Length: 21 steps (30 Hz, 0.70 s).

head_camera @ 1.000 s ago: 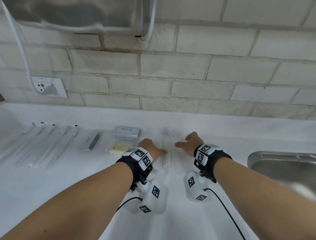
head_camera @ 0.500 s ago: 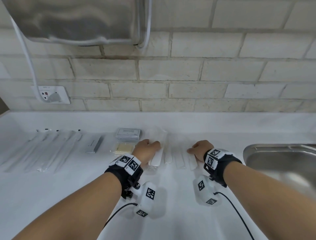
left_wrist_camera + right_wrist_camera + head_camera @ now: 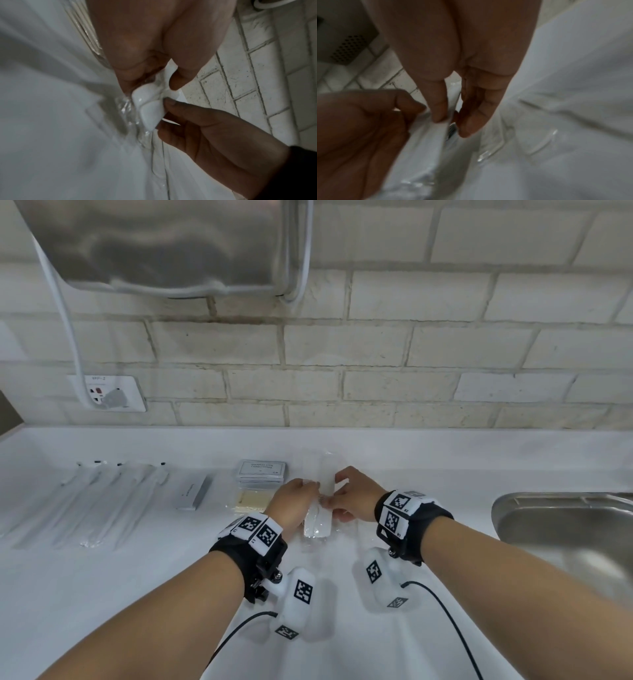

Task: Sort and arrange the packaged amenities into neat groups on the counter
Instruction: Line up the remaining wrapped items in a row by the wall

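Note:
A bundle of white comb packets (image 3: 318,523) in clear wrap lies in the middle of the white counter (image 3: 154,577). My left hand (image 3: 310,491) grips its left side and my right hand (image 3: 337,496) grips its right side. The hands nearly touch over it. In the left wrist view my left hand (image 3: 164,86) pinches the comb packets (image 3: 150,108) between thumb and fingers, with the right hand (image 3: 205,129) closing in from below. In the right wrist view my right hand (image 3: 449,121) pinches the packets' (image 3: 429,136) edge beside the left hand (image 3: 361,121).
Left of the hands lie a yellow soap packet (image 3: 251,501), a stack of shampoo sachets (image 3: 262,472), a slim grey box (image 3: 193,491) and several long clear-wrapped packets (image 3: 96,501). A steel sink (image 3: 507,508) is at the right. A wall socket (image 3: 106,393) and a steel appliance (image 3: 164,244) hang on the brick wall.
The comb packets lay spread side by side with my hands apart at their outer edges. Both hands have come together and pushed them into one bundle, which they now grip.

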Tool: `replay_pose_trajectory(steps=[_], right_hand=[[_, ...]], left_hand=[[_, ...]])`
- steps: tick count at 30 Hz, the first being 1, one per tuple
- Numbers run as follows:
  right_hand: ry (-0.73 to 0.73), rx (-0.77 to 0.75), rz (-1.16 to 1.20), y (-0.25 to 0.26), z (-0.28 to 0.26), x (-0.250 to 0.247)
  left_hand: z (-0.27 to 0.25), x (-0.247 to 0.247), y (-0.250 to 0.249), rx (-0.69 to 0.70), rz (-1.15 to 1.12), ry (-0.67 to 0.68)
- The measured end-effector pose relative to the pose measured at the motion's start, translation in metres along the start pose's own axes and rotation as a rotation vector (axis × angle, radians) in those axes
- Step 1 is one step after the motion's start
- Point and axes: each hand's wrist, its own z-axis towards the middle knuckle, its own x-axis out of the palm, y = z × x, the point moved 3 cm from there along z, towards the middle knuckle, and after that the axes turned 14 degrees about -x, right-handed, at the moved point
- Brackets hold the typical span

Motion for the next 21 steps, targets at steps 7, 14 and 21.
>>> replay_pose_trajectory(steps=[7, 14, 21], right_hand=[[-0.068, 0.097, -0.037, -0.017, 0.017, 0.003], [-0.035, 0.133, -0.132, -0.023, 0.022, -0.008], [-0.044, 0.170, -0.269, -0.024, 0.018, -0.028]], left_hand=[[0.011, -0.005, -0.009, 0.078, 0.445, -0.217], [0.025, 0.000, -0.012, 0.083, 0.849, -0.306], [0.031, 0.002, -0.015, 0.065, 1.065, -0.373]])
